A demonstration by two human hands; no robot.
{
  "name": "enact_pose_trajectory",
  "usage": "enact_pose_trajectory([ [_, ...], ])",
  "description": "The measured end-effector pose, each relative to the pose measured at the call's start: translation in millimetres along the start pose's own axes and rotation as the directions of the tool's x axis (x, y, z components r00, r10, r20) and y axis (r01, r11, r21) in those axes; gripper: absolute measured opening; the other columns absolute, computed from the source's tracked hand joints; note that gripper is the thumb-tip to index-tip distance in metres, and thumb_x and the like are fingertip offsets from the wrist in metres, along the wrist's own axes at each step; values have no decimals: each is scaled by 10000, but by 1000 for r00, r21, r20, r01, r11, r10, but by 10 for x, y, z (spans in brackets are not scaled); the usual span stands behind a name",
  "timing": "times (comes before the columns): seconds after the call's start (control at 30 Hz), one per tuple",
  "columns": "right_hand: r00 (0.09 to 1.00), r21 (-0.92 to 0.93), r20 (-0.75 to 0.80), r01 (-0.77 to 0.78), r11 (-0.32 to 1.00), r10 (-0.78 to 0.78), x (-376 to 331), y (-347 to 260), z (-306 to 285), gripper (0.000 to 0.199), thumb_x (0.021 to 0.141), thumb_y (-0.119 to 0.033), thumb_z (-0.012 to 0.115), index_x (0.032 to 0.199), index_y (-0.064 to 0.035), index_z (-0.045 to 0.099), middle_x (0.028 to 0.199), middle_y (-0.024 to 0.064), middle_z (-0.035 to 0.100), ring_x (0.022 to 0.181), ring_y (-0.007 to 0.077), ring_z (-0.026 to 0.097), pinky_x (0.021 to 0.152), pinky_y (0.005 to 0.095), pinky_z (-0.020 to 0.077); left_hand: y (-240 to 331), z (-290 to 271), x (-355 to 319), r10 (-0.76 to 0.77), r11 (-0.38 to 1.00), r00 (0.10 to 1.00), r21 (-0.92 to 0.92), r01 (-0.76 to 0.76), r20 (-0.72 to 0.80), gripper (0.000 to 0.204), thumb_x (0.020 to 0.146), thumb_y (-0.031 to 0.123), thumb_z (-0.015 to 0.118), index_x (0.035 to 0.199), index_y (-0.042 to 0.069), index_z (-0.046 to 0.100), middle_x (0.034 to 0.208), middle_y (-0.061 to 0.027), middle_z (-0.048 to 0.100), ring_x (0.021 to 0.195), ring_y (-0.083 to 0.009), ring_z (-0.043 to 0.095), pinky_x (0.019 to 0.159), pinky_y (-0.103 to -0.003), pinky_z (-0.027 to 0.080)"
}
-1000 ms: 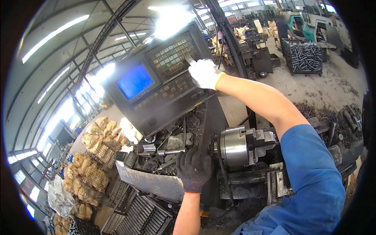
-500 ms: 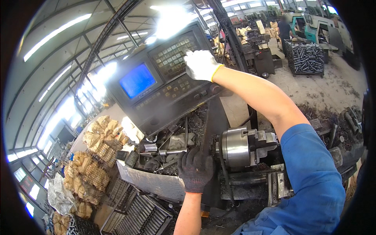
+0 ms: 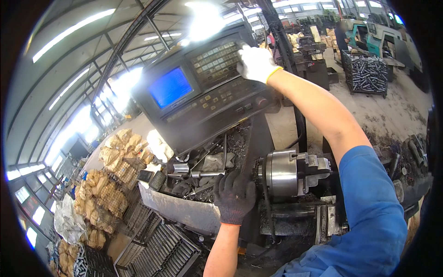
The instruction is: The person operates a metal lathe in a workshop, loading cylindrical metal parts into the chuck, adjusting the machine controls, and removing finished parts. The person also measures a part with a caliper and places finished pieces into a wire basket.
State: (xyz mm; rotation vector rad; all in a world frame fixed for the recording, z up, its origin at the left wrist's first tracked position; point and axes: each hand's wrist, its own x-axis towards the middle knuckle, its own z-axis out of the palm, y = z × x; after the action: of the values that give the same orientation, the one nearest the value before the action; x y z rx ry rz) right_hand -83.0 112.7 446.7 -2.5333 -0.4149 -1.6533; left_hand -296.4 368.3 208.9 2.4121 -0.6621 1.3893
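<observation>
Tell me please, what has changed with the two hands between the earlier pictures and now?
The right hand, in a white glove, has moved right across the control panel, from over the keys to their right edge. Nothing was visibly grasped or released. The left hand, in a dark glove, stays left of the chuck, and the screen is still blue.

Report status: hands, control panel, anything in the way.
Right hand over right edge of control panel, contact unclear. Left hand open beside chuck. Screen lit blue. Right hand hides part of panel edge.
</observation>
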Motion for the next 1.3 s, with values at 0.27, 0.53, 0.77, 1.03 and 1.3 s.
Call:
enact_pose_trajectory([
  [0.27,997,-44,73,26,999,-23,36,22,31,305,869,-272,710,1042,-24,748,1279,256,706,992,398,768,839,494,625,30,-70,29,-12,1000,1000,-21,12,16,341,860,281,769,1168,140,732,1165,-100,711,1084,-330,697,1087,-538,497],
  [0.53,998,-66,40,61,996,-58,48,50,136,273,895,-276,692,1033,-47,746,1136,227,726,990,382,756,844,494,617,-12,-16,-8,-1,1000,1000,12,1,27,343,862,302,772,1148,120,723,1184,-108,705,1098,-337,693,1106,-535,472],
  [0.77,998,-93,26,62,994,-60,69,39,162,274,892,-281,694,1021,-51,764,1103,226,741,987,387,760,841,494,621,-31,-19,-14,22,1000,1000,-14,-22,11,354,861,285,770,1157,107,693,1182,-126,702,1095,-356,692,1078,-544,486],
  [1.03,995,-91,-8,94,991,-96,65,55,53,240,883,-269,689,946,-53,773,1060,231,751,940,392,767,811,499,622,-12,-3,-3,36,999,999,14,-35,-3,310,861,274,760,1113,111,681,1183,-120,699,1092,-356,691,1070,-544,491],
  [1.3,952,111,192,219,969,-237,-468,-636,-61,226,861,-222,690,939,-21,760,1134,236,728,871,386,779,743,491,629,-30,-62,-12,5,1000,999,12,-6,51,330,854,300,792,1119,125,702,1188,-111,710,1112,-359,684,1082,-541,491],
])
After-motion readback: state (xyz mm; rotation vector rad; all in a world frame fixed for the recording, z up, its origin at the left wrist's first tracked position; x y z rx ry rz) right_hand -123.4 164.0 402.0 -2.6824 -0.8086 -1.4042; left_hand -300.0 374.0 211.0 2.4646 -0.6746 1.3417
